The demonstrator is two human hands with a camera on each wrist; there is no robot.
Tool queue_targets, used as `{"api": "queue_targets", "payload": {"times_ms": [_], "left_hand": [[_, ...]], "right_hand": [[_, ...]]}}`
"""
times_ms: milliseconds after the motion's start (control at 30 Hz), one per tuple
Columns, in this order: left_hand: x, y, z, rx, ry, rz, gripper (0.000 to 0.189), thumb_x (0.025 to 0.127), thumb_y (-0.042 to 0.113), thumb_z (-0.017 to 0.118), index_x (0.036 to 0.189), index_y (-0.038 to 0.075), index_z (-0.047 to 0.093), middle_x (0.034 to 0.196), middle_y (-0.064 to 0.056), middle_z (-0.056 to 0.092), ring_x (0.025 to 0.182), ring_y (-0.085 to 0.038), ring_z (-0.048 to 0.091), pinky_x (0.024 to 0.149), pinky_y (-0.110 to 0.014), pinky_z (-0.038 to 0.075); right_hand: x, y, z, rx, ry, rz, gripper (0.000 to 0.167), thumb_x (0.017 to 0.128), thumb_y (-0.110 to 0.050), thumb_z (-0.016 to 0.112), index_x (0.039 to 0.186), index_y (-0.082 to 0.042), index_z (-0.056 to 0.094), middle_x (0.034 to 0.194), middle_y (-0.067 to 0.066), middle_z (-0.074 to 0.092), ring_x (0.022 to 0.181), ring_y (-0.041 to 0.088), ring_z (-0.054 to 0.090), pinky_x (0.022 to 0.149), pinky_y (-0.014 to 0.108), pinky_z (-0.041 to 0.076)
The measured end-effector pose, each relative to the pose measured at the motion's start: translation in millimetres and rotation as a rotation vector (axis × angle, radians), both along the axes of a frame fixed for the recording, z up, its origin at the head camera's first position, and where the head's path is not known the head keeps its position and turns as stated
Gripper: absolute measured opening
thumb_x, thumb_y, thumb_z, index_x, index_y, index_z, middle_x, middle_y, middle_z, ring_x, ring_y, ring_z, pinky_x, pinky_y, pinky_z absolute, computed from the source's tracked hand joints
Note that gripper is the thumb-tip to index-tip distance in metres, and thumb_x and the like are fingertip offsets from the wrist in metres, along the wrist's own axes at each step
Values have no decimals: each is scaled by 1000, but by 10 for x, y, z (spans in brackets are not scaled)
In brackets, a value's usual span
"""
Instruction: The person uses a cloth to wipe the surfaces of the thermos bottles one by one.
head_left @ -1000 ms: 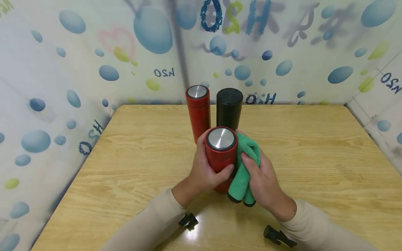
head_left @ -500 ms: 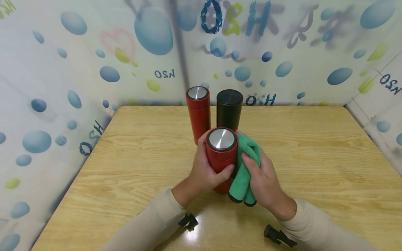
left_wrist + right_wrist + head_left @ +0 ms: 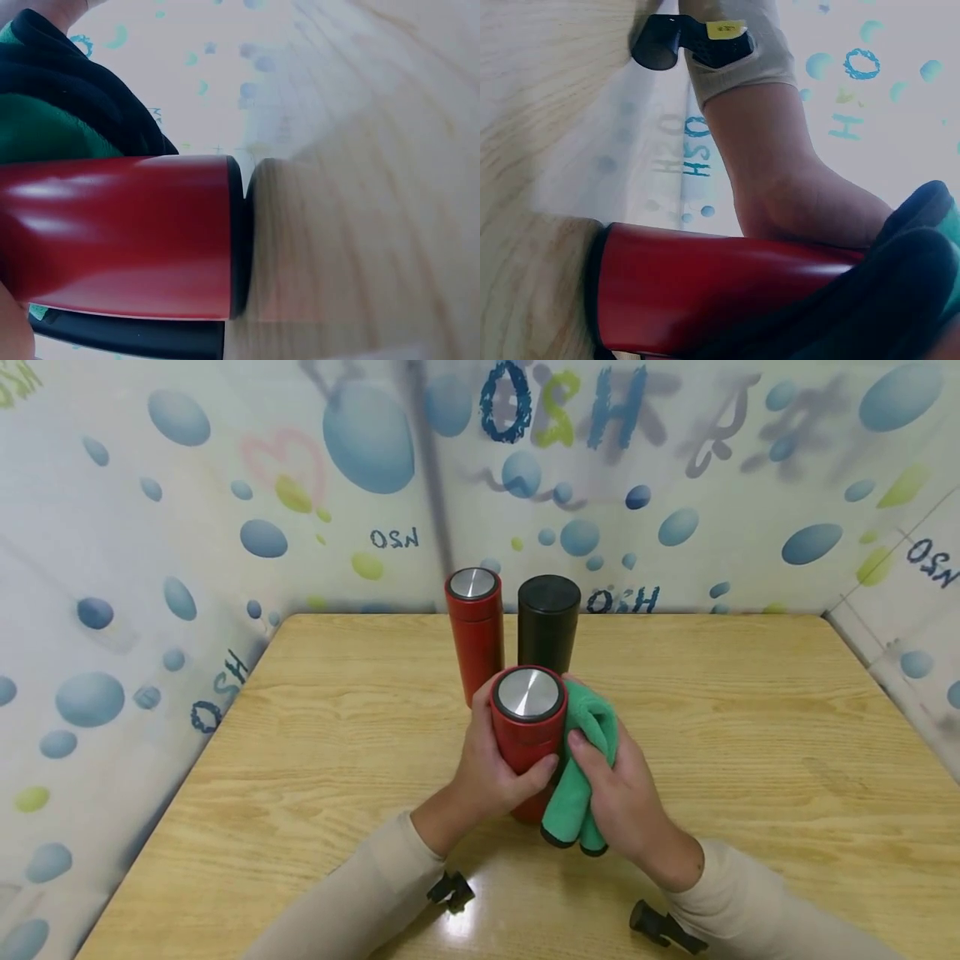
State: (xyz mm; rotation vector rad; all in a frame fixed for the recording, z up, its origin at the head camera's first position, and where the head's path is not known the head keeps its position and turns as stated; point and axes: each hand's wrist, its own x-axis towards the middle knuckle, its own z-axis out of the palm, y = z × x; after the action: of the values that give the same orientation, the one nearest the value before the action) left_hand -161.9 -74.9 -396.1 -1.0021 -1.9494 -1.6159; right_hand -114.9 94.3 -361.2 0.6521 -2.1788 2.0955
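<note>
In the head view, my left hand [image 3: 491,772] grips a red thermos bottle [image 3: 527,739] round its body, the thumb lying across the near side. A silver disc framed in black tops its lid. Against the bottle's right side, my right hand [image 3: 626,793] holds a folded green cloth [image 3: 573,802] with dark edging, pinched under the thumb. The left wrist view shows the bottle's red body [image 3: 135,240] and dark base beside the wood; whether the base touches the table, I cannot tell. Dark-edged cloth [image 3: 847,315] covers part of the bottle in the right wrist view.
Behind the held bottle stand a second red bottle [image 3: 477,652] with a silver lid and a black bottle [image 3: 546,627]. The wooden table [image 3: 337,710] ends at a patterned wall [image 3: 300,510]. Small black devices [image 3: 667,927] sit at both sleeves.
My right hand and the cloth have shifted slightly left. The left hand keeps its grip on the red thermos bottle. The other bottles stand where they were.
</note>
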Motion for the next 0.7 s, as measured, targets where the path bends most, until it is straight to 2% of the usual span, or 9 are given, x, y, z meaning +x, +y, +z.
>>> {"api": "queue_targets", "payload": {"times_ms": [167, 267, 433, 700], "left_hand": [[1, 3, -5, 1, 11, 27, 82, 90, 51, 62, 144, 2, 24, 133, -20, 53, 122, -30, 55, 102, -43, 52], [5, 5, 2, 3, 7, 24, 82, 90, 51, 62, 144, 2, 25, 134, -19, 53, 122, -30, 55, 102, -42, 52], [5, 5, -3, 6, -1, 19, 81, 90, 50, 62, 144, 3, 24, 134, -19, 53, 122, -30, 55, 102, -43, 53], [-3, 12, -24, 15, -13, 15, 78, 90, 43, 65, 144, 5, 24, 136, -18, 52, 124, -29, 53, 101, -43, 53]], "right_hand": [[2, -26, -39, -3, 13, 6, 55, 106, -8, 39, 158, -13, 23, 158, 2, 38, 143, 17, 40, 111, 18, 39], [-1, -31, -52, -5, 19, 2, 55, 106, -7, 39, 158, -14, 24, 158, 2, 38, 143, 17, 40, 111, 18, 39], [-8, -42, -70, -10, 22, 3, 56, 106, -6, 40, 158, -9, 22, 158, 1, 38, 144, 16, 38, 112, 17, 38], [-24, -57, -86, -19, 32, 7, 57, 105, -4, 40, 158, -17, 24, 157, 2, 39, 143, 18, 40, 111, 19, 40]]}}
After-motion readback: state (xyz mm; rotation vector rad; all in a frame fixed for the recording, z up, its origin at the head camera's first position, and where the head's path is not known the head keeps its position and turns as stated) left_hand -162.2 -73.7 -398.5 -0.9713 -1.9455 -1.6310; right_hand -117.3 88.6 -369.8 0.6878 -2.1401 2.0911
